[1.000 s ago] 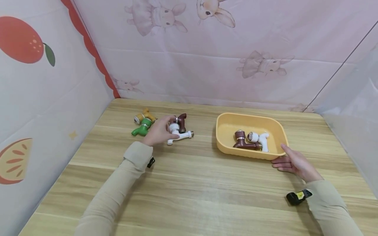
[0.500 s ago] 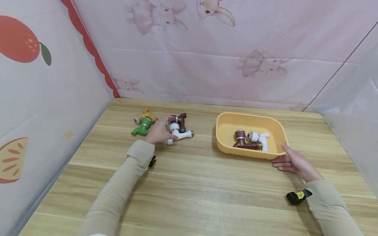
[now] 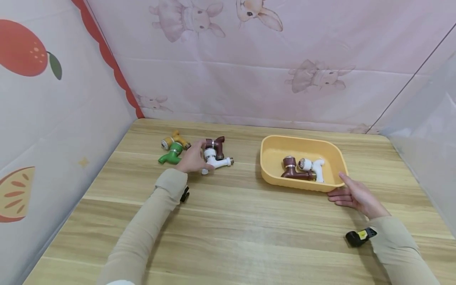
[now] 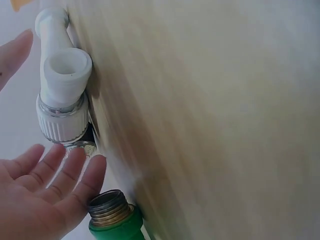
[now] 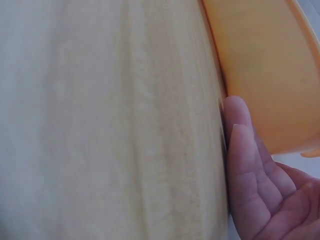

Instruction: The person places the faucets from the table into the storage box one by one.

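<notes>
In the head view my left hand (image 3: 195,158) is over the pile of taps at the left. Its thumb and fingers are spread around a white tap (image 3: 217,161); the left wrist view shows the thumb apart from the white tap (image 4: 62,85), fingers nearly straight beside its knob. A brown tap (image 3: 219,147) lies just behind the white one. Left of the hand are a green tap (image 3: 171,154) and an orange-yellow tap (image 3: 177,139). My right hand (image 3: 360,198) holds the near right corner of a yellow plastic basin (image 3: 265,158), thumb over the rim, fingers low outside.
Inside the basin lie another brown tap (image 3: 292,170) and another white tap (image 3: 315,168). The wooden table (image 3: 242,229) runs back to a pink printed curtain (image 3: 228,91). Pale printed fabric (image 3: 85,118) hangs along the left side.
My left hand and forearm have shifted slightly right around the white tap. The taps, the basin and my right hand stay where they were.
</notes>
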`<action>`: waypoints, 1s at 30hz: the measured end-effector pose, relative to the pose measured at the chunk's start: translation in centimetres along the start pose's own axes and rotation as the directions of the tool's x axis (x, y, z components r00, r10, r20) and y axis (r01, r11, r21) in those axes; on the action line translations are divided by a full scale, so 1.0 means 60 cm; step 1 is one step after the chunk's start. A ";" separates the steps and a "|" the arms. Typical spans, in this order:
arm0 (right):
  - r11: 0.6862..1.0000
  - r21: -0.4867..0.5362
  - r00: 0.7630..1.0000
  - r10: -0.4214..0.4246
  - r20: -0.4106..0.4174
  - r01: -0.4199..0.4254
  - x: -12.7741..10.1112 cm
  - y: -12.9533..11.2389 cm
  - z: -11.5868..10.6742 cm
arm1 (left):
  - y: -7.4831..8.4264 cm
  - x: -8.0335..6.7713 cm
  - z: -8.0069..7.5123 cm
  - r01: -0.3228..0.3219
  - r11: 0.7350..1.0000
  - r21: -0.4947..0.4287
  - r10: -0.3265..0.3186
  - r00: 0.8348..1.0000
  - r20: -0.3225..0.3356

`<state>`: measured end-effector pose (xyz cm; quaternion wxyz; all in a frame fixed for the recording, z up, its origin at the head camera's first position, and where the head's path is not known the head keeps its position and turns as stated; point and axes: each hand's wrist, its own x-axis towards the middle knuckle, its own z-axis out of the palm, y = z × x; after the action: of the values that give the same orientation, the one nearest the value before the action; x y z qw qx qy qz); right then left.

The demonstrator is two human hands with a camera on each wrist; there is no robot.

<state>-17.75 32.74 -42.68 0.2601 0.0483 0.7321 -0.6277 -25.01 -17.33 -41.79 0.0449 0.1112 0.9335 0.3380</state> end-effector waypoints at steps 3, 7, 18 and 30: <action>1.000 -0.002 1.000 -0.001 0.001 0.001 0.000 -0.001 0.000 | -0.004 0.006 0.002 -0.017 1.000 0.005 0.017 1.000 0.008; 1.000 -0.009 1.000 0.003 -0.004 -0.003 0.001 -0.001 0.001 | -0.003 0.011 0.003 -0.010 0.998 0.064 0.008 1.000 0.030; 1.000 -0.005 1.000 0.007 -0.016 -0.007 0.000 0.000 0.003 | 0.010 0.011 0.000 0.049 0.985 0.168 -0.070 0.990 0.119; 1.000 -0.007 1.000 0.006 -0.014 -0.006 -0.001 -0.002 0.003 | 0.008 0.019 0.006 0.065 0.974 0.219 -0.094 0.988 0.126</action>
<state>-17.69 32.58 -42.53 0.2571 0.0541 0.7359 -0.6240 -25.98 -16.49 -41.76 0.1095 0.1006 0.9629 0.2251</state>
